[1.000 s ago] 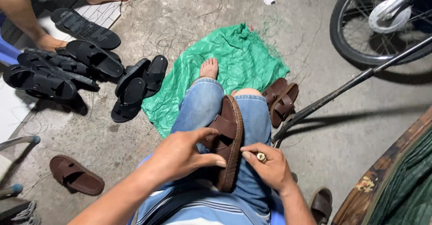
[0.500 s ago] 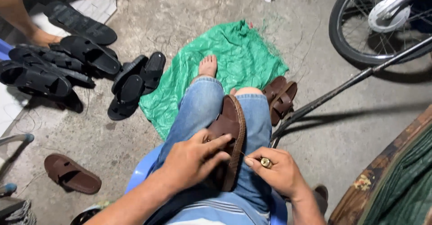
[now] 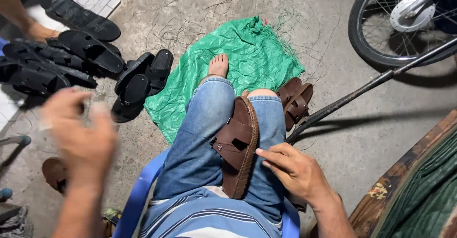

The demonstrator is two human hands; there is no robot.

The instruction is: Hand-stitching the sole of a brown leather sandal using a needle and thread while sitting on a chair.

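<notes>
A brown strapped sandal (image 3: pixel 235 142) lies on its side across my lap, on my blue jeans. My right hand (image 3: pixel 297 171) rests on my right thigh, and its fingertips pinch the stitched edge of the sandal's sole. My left hand (image 3: pixel 78 133) is raised off the sandal, out to the left. It is blurred, its fingers are spread, and it holds nothing I can see. My bare foot (image 3: pixel 219 65) rests on a crumpled green sheet (image 3: pixel 247 52) on the concrete floor.
Two more brown sandals (image 3: pixel 296 100) lie beside my right knee. Black sandals (image 3: pixel 138 83) and a pile of them (image 3: pixel 47 64) are at the left, by another person's foot (image 3: pixel 33 28). A spoked wheel (image 3: pixel 381 38) and a dark metal bar (image 3: pixel 362 92) stand at the right. I sit on a blue plastic chair (image 3: pixel 138 200).
My left hand has let go of the sandal and swung up and out to the left. My right hand has moved onto the sole's edge; the small round thing it held no longer shows.
</notes>
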